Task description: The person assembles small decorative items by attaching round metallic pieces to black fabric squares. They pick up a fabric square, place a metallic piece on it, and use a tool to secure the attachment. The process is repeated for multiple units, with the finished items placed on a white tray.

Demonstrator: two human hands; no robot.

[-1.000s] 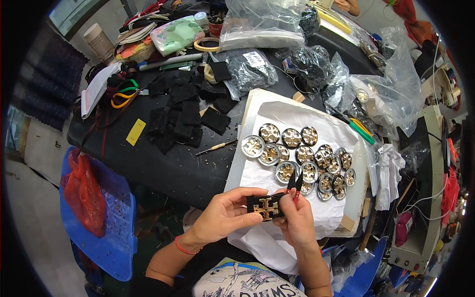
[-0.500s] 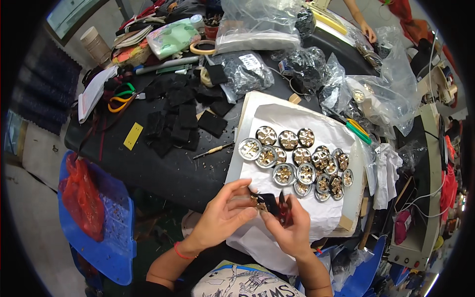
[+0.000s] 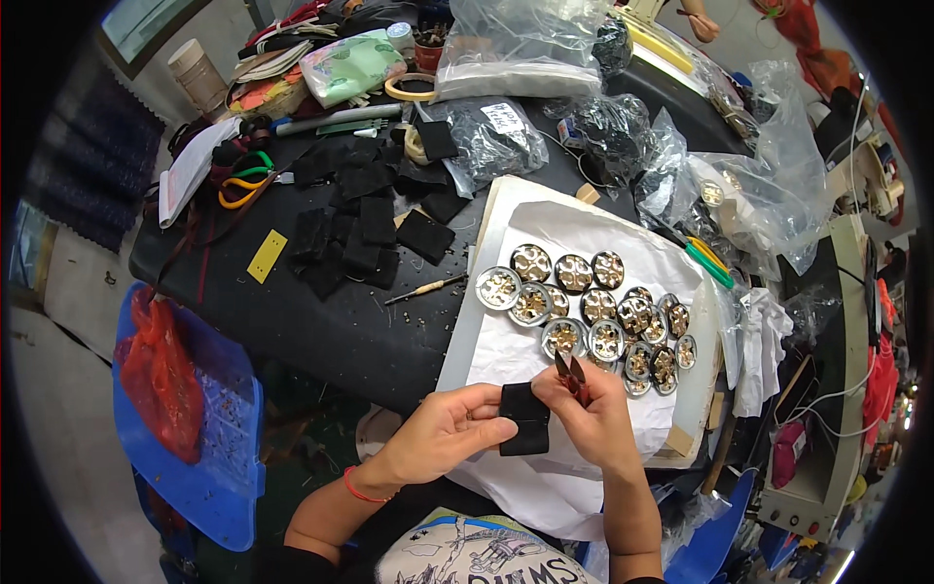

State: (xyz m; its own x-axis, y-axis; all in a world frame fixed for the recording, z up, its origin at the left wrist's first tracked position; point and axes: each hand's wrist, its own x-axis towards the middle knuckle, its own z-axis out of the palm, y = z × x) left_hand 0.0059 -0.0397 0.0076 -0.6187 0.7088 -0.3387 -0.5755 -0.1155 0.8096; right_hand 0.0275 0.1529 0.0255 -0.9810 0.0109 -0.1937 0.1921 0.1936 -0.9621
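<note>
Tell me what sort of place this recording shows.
Probably a small workshop for accessories or trimmings: round metal ornaments cluster on a paper-lined tray, black squares of material lie heaped on the worktable, and the right hand holds red-handled snips.

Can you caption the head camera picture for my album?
Left hand holds a black piece, right hand holds red-handled snips, near shiny round pieces on white paper.
</note>
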